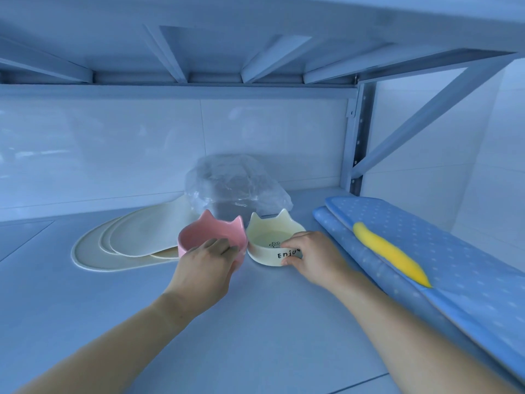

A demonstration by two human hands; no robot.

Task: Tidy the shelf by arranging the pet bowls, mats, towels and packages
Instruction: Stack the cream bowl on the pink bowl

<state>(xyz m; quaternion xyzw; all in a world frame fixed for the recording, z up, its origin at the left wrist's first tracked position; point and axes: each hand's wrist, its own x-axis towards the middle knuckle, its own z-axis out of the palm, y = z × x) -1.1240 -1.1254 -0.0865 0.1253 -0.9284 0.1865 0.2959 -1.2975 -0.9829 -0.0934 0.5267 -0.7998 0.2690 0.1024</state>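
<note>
While both hands sit on bowls mid-shelf, the layout runs like this, left to right. Far left: stack of cream oval mats (119, 243), fanned and overlapping, flat on the shelf board (255, 322); they look thin and floppy, so probably best squared up by sliding from the edges, not pinching. Next, the pink bowl (211, 233) with cat ears, its left side resting over the mats' edge. The left hand (207, 265) grips its near rim, fingers curled over into the inside. Behind and between the bowls: a crinkled clear plastic package (235, 183), contents not readable; likely light and slippery. Right of pink, just beside or touching it, the cream bowl (274, 237), printed "Enjo…" and a paw mark. The right hand (309, 254) closes on its near wall, thumb low on the outside, fingers over the rim. Both bowls look ceramic: hard, glossy, chippable, some weight. Rim-and-wall grip seems fine; avoid knocking the ears together. Far right: folded blue dotted towel (454, 251), soft, with a yellow shape (389, 251) on it; what that is, can't tell.
</note>
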